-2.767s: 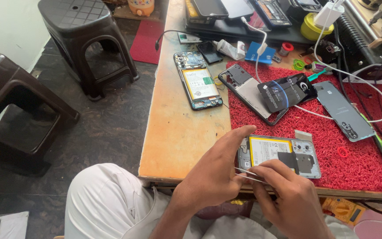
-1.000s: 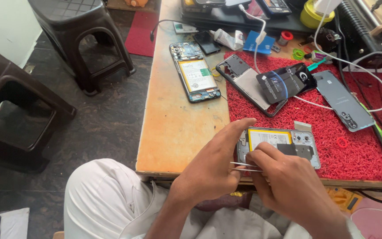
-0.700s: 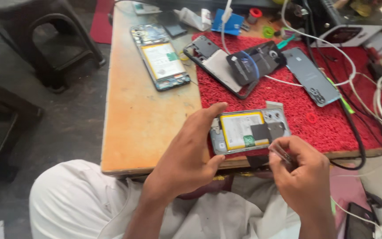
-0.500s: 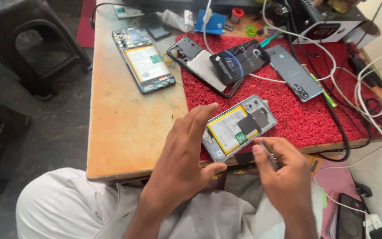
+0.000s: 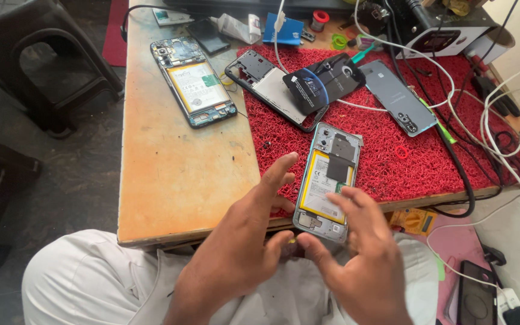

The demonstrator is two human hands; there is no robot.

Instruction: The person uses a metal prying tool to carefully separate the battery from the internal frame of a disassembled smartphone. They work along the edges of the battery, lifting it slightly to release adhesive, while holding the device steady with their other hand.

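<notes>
Right now the opened silver-framed phone with a yellow battery (image 5: 327,180) lies on the near edge of the red bristly mat (image 5: 386,150), its lower end at the front edge of the wooden tabletop (image 5: 176,174). Both hands hover just in front of it, fingers spread and loose, gripping nothing. The left hand (image 5: 245,253) sits just left of the phone, index finger pointing up beside its frame. The right hand (image 5: 362,259) covers the phone's lower right corner; whether it touches cannot be told. Their thumbs nearly meet below the phone.
</notes>
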